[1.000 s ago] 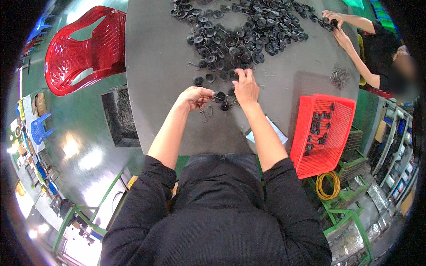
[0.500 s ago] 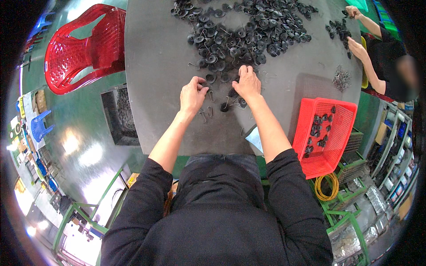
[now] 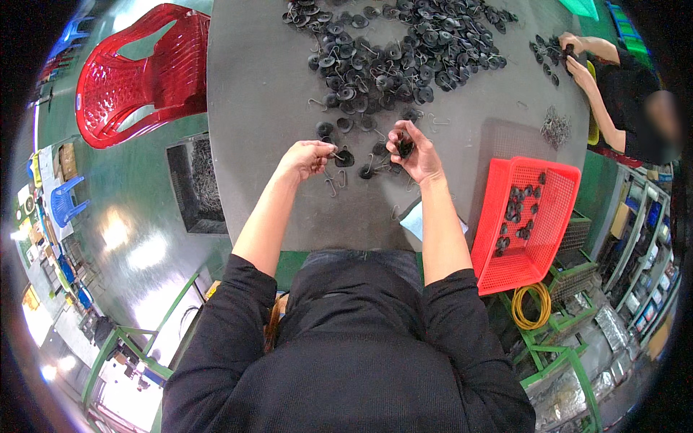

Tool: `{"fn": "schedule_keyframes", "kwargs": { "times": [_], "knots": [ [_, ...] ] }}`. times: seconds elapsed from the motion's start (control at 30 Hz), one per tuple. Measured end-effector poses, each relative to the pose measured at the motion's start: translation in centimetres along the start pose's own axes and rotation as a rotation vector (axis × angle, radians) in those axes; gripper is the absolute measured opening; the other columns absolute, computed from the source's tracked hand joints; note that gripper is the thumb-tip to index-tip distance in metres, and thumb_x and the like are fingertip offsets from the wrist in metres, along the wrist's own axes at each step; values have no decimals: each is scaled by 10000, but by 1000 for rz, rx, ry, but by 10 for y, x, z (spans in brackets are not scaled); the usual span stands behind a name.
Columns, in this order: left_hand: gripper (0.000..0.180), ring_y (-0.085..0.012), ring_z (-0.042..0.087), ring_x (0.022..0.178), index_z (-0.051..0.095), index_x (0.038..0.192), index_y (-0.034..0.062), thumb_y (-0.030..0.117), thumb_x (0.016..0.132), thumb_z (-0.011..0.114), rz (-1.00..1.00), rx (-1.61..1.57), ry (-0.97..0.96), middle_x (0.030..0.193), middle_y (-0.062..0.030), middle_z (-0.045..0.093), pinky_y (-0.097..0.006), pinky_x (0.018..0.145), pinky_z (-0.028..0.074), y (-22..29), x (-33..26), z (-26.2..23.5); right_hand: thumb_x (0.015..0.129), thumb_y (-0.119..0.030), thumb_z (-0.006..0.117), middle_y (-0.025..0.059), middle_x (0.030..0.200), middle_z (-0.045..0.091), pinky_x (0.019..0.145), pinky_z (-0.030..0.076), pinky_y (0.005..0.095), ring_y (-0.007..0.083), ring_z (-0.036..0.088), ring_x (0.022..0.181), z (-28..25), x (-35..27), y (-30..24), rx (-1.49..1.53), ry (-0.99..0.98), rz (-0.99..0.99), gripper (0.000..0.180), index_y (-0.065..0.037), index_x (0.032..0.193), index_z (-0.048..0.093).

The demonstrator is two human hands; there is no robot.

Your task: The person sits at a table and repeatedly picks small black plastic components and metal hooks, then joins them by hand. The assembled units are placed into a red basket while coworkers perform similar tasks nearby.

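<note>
My left hand (image 3: pixel 304 159) is closed in a pinch on a small wire hook (image 3: pixel 336 155), which points right just over the tabletop. My right hand (image 3: pixel 419 153), fingers curled and turned upward, grips a black rubber suction cup (image 3: pixel 404 146). Between and below the hands lie a few loose black cups, one of them a dark cup (image 3: pixel 366 172), and several bare wire hooks (image 3: pixel 330 185). Beyond both hands spreads a large heap of black suction cups (image 3: pixel 404 61), many with hooks attached.
A red plastic basket (image 3: pixel 523 270) with some black cups stands right, near a pile of wire hooks (image 3: pixel 556 128). A light blue cloth (image 3: pixel 414 221) lies by my right forearm. At the far right a co-worker's hands (image 3: pixel 575 56) handle black cups. A red chair (image 3: pixel 148 79) stands left.
My right hand has drawn back from the heap's edge and turned up with a suction cup in it. My left hand has lowered slightly and now pinches a hook. The co-worker's hands have come together.
</note>
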State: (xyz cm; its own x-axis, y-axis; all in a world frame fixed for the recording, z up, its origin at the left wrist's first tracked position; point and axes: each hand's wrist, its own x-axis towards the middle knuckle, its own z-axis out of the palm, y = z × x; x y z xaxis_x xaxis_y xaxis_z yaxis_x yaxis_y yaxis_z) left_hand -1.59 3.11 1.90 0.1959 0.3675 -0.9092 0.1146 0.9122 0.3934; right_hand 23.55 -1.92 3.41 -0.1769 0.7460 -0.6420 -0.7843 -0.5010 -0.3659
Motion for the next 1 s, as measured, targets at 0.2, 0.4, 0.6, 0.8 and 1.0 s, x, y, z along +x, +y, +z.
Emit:
{"fn": "schedule_keyframes", "kwargs": {
  "times": [0.2, 0.4, 0.6, 0.8, 1.0],
  "knots": [
    [93, -42, 474, 534, 590, 885, 59, 132, 838, 624, -250, -162, -207, 717, 21, 558, -209, 499, 425, -4, 5, 3, 718, -348, 736, 23, 703, 589, 563, 434, 296, 169, 564, 651, -13, 62, 23, -1241, 455, -219, 317, -103, 806, 557],
    [153, -130, 573, 662, 604, 899, 61, 176, 812, 655, 47, 354, -157, 758, -30, 585, -267, 592, 473, -2, 1, 6, 688, -304, 737, 101, 827, 644, 701, 480, 365, 248, 624, 805, 10, 66, 26, -1565, 467, -215, 318, -69, 863, 615],
    [352, -327, 539, 967, 541, 1027, 67, 202, 741, 696, 729, 1035, 582, 938, -141, 563, -397, 815, 447, -4, 6, 0, 750, -193, 716, -32, 715, 582, 457, 345, 178, 43, 542, 646, 20, 17, -20, -482, 105, 32, 146, -121, 798, 598],
    [328, -310, 563, 907, 498, 999, 48, 125, 739, 682, 853, 1054, 430, 906, -129, 578, -384, 768, 453, -1, 36, 14, 695, -260, 743, 103, 844, 622, 642, 489, 342, 246, 612, 704, 21, 50, 32, -1737, 258, -278, 310, -43, 844, 580],
    [208, -118, 598, 728, 584, 987, 42, 94, 795, 646, 453, 156, -16, 808, -27, 609, -268, 641, 498, 9, 38, -9, 717, -230, 738, 34, 809, 600, 593, 469, 321, 196, 613, 718, 13, 39, 48, -1420, 40, -107, 266, -55, 841, 581]
  ]
}}
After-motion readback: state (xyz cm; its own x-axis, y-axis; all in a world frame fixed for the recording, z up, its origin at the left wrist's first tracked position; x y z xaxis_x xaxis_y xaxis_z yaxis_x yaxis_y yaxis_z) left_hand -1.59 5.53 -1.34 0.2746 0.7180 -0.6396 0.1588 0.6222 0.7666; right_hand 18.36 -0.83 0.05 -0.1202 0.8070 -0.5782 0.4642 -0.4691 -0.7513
